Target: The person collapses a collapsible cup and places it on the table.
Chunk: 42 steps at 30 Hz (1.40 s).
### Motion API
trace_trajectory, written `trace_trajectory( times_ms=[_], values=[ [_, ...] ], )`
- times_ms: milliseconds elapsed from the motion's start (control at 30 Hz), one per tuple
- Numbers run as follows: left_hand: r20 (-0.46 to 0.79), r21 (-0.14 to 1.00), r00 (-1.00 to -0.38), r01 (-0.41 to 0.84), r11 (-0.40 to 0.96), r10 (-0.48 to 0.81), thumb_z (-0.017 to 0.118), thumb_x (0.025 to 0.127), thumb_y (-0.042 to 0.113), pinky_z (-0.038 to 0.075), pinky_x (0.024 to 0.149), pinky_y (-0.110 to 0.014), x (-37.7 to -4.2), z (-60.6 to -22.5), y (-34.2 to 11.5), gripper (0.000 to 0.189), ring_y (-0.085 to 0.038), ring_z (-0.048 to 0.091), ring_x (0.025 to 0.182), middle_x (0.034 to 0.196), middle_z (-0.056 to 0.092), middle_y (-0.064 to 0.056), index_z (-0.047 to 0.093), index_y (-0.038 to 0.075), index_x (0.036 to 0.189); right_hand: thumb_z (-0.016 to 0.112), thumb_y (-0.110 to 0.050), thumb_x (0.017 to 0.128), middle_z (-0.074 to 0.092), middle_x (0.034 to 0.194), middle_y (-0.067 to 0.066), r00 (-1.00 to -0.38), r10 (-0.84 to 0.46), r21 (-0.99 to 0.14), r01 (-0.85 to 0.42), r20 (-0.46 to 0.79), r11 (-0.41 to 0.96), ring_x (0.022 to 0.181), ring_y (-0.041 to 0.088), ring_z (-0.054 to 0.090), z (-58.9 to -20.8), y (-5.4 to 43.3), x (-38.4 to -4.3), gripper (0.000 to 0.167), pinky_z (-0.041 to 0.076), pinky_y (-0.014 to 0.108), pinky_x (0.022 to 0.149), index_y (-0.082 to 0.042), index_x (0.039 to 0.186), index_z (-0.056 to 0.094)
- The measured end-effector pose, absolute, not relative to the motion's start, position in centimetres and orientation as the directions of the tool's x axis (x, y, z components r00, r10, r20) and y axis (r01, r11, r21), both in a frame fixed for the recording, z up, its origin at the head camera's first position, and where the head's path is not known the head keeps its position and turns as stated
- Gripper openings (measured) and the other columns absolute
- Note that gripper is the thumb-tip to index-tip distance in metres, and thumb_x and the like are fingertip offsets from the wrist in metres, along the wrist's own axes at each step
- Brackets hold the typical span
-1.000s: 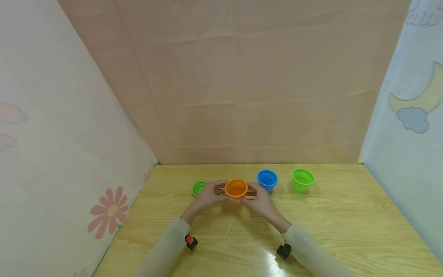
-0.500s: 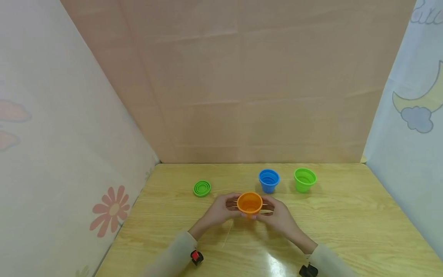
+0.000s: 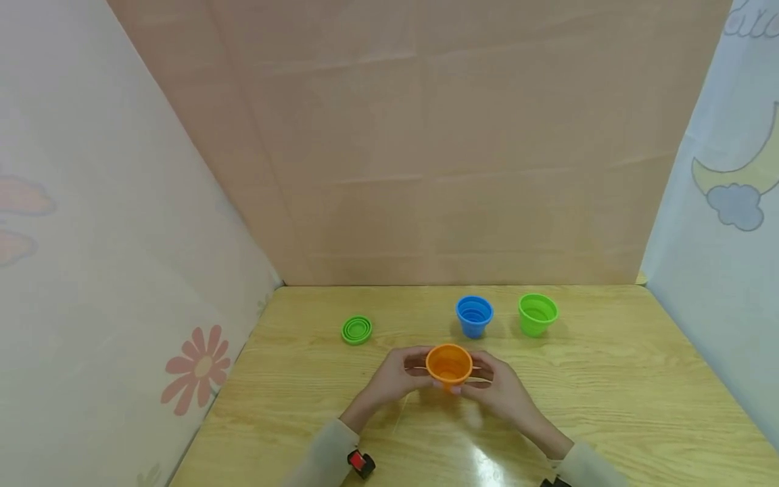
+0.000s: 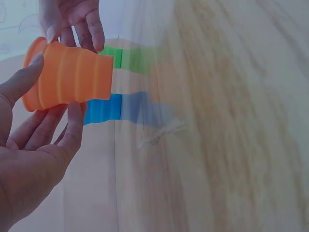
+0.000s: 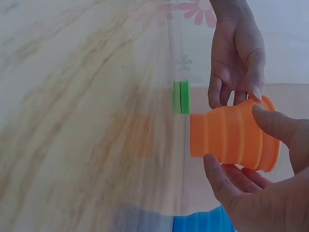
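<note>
Both hands hold an orange collapsible cup [image 3: 449, 366] between them, its mouth facing up. My left hand [image 3: 394, 379] grips its left side and my right hand [image 3: 504, 388] its right, thumbs at the near side of the rim. The left wrist view has the stepped wall of the orange cup [image 4: 75, 75] fully extended, with fingers curled under and around it. From the right wrist, the base of the orange cup [image 5: 198, 135] appears close over the table. Beyond the hands stand a blue collapsible cup [image 3: 474, 317] and a light green one [image 3: 538, 315], both extended.
A darker green collapsible cup [image 3: 356, 330], folded flat, lies at the back left of the wooden table [image 3: 292, 419]. A beige backdrop [image 3: 420, 169] rises behind the table. Pale decorated walls close off the left and right sides.
The two hands have brought the orange cup toward the person and a little to the right. The flat green cup, partly covered by the left hand earlier, is now fully visible.
</note>
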<state>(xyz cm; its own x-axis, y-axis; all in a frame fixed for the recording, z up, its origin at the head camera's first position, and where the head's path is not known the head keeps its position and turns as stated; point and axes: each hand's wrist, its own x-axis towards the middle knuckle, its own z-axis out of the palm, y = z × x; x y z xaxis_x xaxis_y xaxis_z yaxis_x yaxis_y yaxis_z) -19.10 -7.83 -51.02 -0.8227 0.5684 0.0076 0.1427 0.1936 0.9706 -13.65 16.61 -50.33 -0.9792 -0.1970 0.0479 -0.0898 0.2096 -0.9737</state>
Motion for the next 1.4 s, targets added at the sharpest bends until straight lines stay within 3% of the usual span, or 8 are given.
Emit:
trace_trajectory(
  times_ms=[200,467,967,1200,1400],
  values=[
    [0.013,0.976,-0.824,0.134,0.173,0.566,0.084,0.091,0.019,0.061,0.100,-0.024,-19.4,-51.1,-7.6,0.049,-0.024,0.071,0.122,0.136,0.072,-0.001,0.070,0.024,0.137,0.087,-0.010,0.086,0.066,0.136,0.029,-0.980,-0.195,-0.977,-0.081,0.041,0.199,0.119,0.041,0.071,-50.2,16.7,-13.9,0.065,0.065,0.029,0.091,0.004,0.141,0.058],
    [0.002,0.980,-0.834,0.113,0.167,0.552,0.085,0.091,0.022,0.061,0.095,-0.023,-19.7,-51.4,-7.8,0.045,-0.013,0.072,0.113,0.131,0.075,0.001,0.072,0.026,0.134,0.087,-0.010,0.086,0.068,0.133,0.029,-0.981,-0.192,-0.978,-0.062,0.023,0.201,0.114,0.037,0.073,-50.5,16.6,-14.5,0.064,0.065,0.026,0.087,0.005,0.141,0.058],
    [-0.080,0.980,-0.848,0.029,0.197,0.523,0.081,0.094,0.036,0.065,0.091,-0.030,-19.6,-50.8,-7.9,0.037,-0.015,0.076,0.102,0.120,0.078,-0.001,0.076,0.021,0.128,0.085,-0.017,0.089,0.072,0.122,0.022,-0.983,-0.182,-0.959,-0.044,-0.008,0.280,0.103,0.020,0.074,-50.2,16.4,-14.7,0.059,0.063,0.022,0.082,0.005,0.138,0.059],
    [-0.137,0.986,-0.846,-0.067,0.153,0.515,0.080,0.095,0.034,0.066,0.093,-0.044,-19.6,-50.8,-7.7,0.040,-0.015,0.075,0.096,0.115,0.079,-0.007,0.076,0.010,0.127,0.084,-0.021,0.091,0.070,0.128,0.022,-0.988,-0.154,-0.952,-0.016,-0.033,0.305,0.108,0.026,0.073,-50.0,16.4,-14.5,0.063,0.062,0.021,0.084,0.003,0.142,0.056],
    [-0.175,0.979,-0.854,-0.099,0.178,0.491,0.077,0.097,0.035,0.067,0.088,-0.040,-19.5,-51.1,-7.5,0.037,-0.013,0.073,0.089,0.107,0.079,-0.007,0.078,0.003,0.115,0.083,-0.022,0.092,0.066,0.135,0.025,-0.989,-0.142,-0.955,0.002,-0.046,0.296,0.116,0.032,0.072,-49.8,16.5,-14.3,0.065,0.064,0.026,0.087,0.004,0.145,0.054]
  ],
)
